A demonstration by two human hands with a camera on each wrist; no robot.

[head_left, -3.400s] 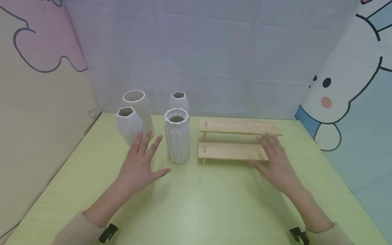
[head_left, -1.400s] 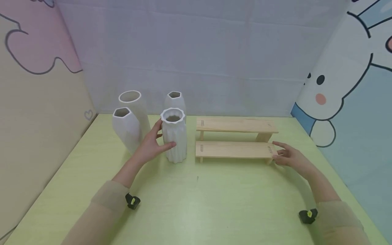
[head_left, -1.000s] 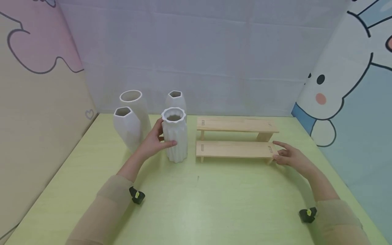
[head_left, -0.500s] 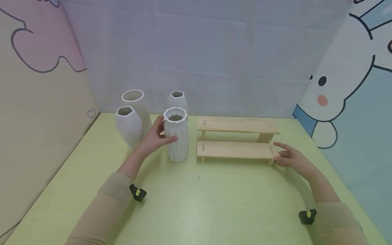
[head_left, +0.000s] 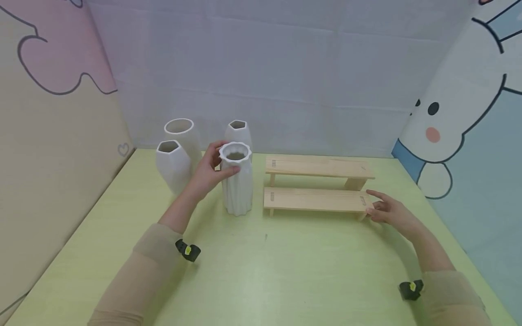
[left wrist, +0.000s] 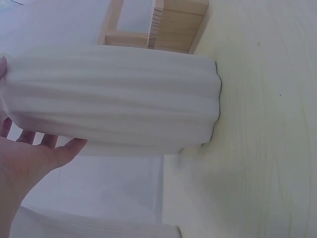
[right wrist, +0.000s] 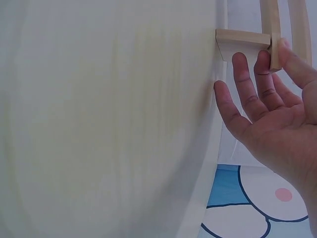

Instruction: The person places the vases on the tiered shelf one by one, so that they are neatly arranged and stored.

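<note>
White vase (head_left: pixel 237 192) stands unlifted, though the left hand (head_left: pixel 204 177) now grips it higher; the right hand (head_left: pixel 393 215) pinches the front shelf (head_left: pixel 314 199).

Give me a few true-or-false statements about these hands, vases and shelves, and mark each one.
1. The left hand holds the fluted vase. True.
2. The right hand holds a vase too. False: it grips the right end of the front shelf.
3. The front shelf is to the right of the fluted vase. True.
4. The round vase stands on the rear shelf. False: it stands to the left of both shelves.
</note>
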